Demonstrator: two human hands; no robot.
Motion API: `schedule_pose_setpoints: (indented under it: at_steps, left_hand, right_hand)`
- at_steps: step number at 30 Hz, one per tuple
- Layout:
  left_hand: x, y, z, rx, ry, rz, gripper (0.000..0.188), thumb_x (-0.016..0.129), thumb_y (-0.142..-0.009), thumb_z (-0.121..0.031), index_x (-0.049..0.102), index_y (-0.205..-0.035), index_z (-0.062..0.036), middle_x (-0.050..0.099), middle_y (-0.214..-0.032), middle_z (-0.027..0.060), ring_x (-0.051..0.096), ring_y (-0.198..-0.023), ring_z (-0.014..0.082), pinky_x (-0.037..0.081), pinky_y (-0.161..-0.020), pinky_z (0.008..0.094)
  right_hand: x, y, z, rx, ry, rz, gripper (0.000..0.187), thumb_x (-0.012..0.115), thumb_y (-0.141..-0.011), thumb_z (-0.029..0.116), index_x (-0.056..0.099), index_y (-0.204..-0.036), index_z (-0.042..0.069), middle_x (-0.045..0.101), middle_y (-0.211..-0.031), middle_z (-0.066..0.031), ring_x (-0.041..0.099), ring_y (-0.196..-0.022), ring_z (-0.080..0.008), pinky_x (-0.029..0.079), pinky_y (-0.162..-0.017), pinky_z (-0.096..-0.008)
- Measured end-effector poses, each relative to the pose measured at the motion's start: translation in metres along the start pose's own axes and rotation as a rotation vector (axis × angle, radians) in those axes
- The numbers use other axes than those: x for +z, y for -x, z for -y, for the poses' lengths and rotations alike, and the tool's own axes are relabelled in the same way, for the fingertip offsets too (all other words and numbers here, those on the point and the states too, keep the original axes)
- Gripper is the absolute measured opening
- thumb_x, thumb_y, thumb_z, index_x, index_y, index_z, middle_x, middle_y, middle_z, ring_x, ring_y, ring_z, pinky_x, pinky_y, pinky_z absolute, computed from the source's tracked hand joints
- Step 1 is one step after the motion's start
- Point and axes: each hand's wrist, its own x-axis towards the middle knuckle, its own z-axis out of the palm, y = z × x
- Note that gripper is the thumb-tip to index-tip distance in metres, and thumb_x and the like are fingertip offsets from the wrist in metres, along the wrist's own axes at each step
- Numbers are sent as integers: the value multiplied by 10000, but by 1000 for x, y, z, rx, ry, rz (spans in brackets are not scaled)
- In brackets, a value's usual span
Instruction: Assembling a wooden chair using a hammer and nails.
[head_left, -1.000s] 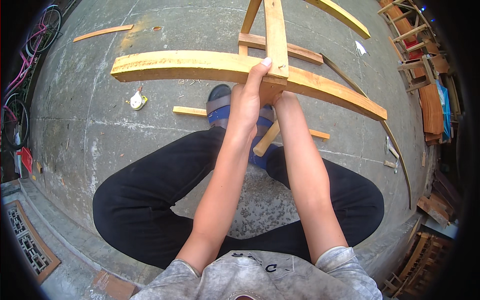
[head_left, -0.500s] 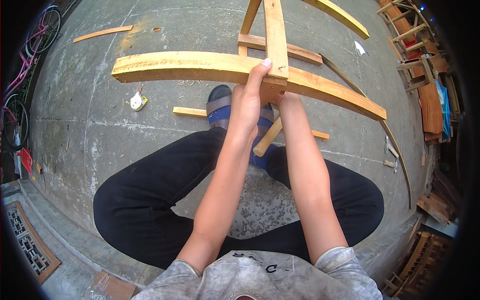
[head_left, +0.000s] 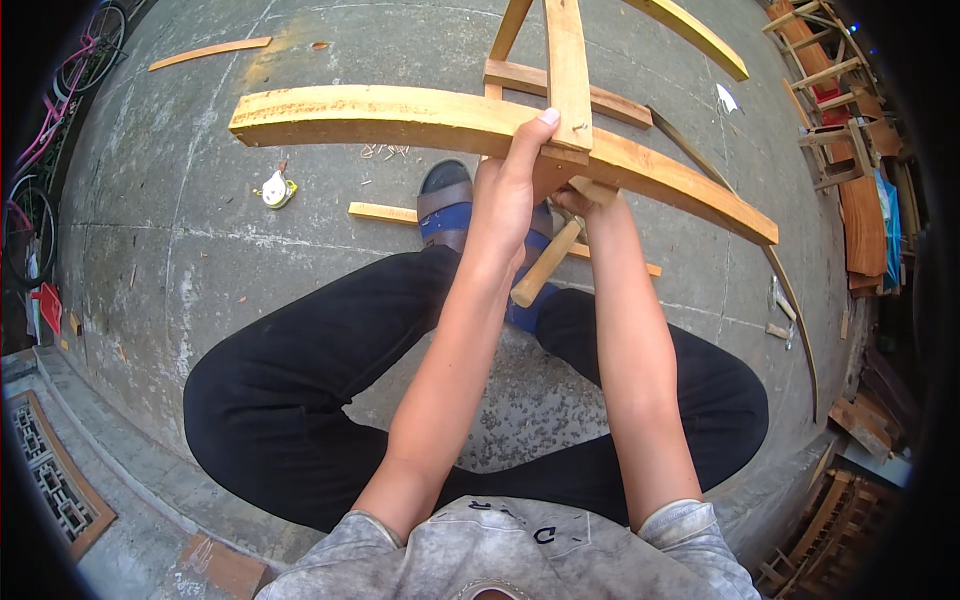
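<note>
My left hand (head_left: 505,195) is closed on the joint of a wooden frame (head_left: 380,112), its thumb over the upright bar (head_left: 568,80) where that bar meets the long curved beam. Under the beam, my right hand (head_left: 588,208) is curled with its fingers mostly hidden. A short, light piece of wood (head_left: 598,190) shows against this hand, slightly blurred. Whether the fingers grip it I cannot tell. A tool's wooden handle (head_left: 545,272) slants down below the right hand, between my forearms; its far end is hidden.
On the concrete floor lie a tape measure (head_left: 274,190), a thin wood strip (head_left: 210,53), a wood batten (head_left: 382,212) under my sandals (head_left: 445,205), a hammer (head_left: 782,300) and a long curved strip (head_left: 800,330). Wooden chair frames (head_left: 835,150) stand right, bicycles (head_left: 90,60) left.
My right hand has shifted a little to the right and down from the joint, and the short light piece of wood now shows beside it. The left hand keeps its hold on the frame.
</note>
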Motion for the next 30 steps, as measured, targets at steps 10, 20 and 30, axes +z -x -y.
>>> schedule_pose_setpoints:
  at_steps: [10,20,30]
  left_hand:
    - [-2,2,-3,-5,-40,17,746,697,-904,-569,628,-1270,78,630,-1231,199,593,-1178,228,441,-1037,339]
    - [-1,0,-1,6,-38,-4,691,729,-891,-528,649,-1240,63,651,-1187,184,619,-1128,222,468,-993,337]
    - [-1,0,2,68,9,0,630,722,-896,-506,654,-1204,40,646,-1172,154,616,-1108,204,475,-967,338]
  right_hand:
    - [18,19,6,76,-145,-100,193,654,-1007,244,620,-858,126,588,-687,12,491,-518,-97,469,-509,-244]
    - [16,10,-4,-95,-109,112,440,476,-1052,447,632,-1233,78,744,-1100,-142,768,-902,-274,676,-686,-401]
    - [31,33,-2,-98,-109,8,416,523,-1050,431,609,-1240,71,722,-1122,-145,751,-901,-258,665,-683,-394]
